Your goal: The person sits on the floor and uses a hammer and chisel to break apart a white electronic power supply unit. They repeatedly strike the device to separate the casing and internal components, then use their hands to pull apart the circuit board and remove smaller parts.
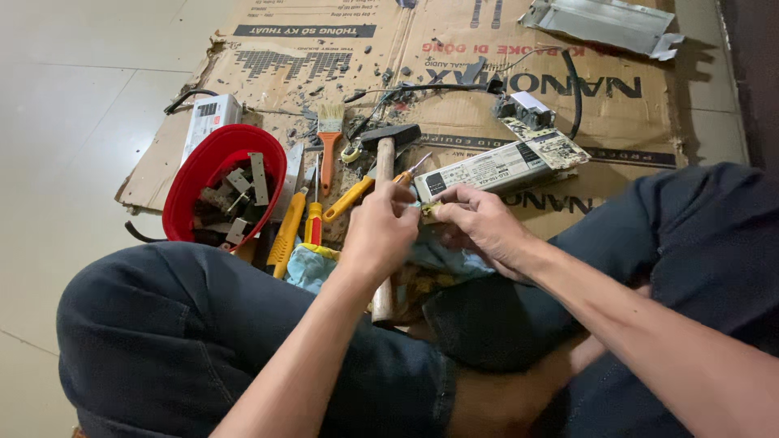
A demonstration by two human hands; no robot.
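At nine o'clock of the scene, on the flattened brown cardboard sheet (pixel 617 113) spread over the floor, lies one white rectangular metal box (pixel 208 119), and just below it one red round plastic bowl (pixel 188 185) holding several small grey metal brackets. To the right of the bowl lie yellow-handled screwdrivers, about three though they overlap (pixel 288 231), then one orange-handled flat paintbrush (pixel 329 142) and one hammer with a black steel head and wooden handle (pixel 387 154), whose handle runs toward six o'clock under the hands.

At the centre, the left hand (pixel 377 235) has its grip clenched around an orange-handled screwdriver (pixel 403 175), the tip pointing toward one o'clock. The right hand (pixel 487 227), at three o'clock of the left, pinches a small yellowish part (pixel 428 210) between thumb and fingertips; the part sits just at the near end of one long white rectangular driver box (pixel 495 168). A light blue crumpled cloth (pixel 442 258) lies beneath both hands.

Judging from this, the work goes best with the part held steady close to the cloth, the tool tip seated squarely and pressed gently so it cannot slip toward the fingers.

Farther right, at one o'clock, sit one bare circuit board (pixel 552 146), one black cable (pixel 574 89) and one grey sheet-metal cover (pixel 604 23).
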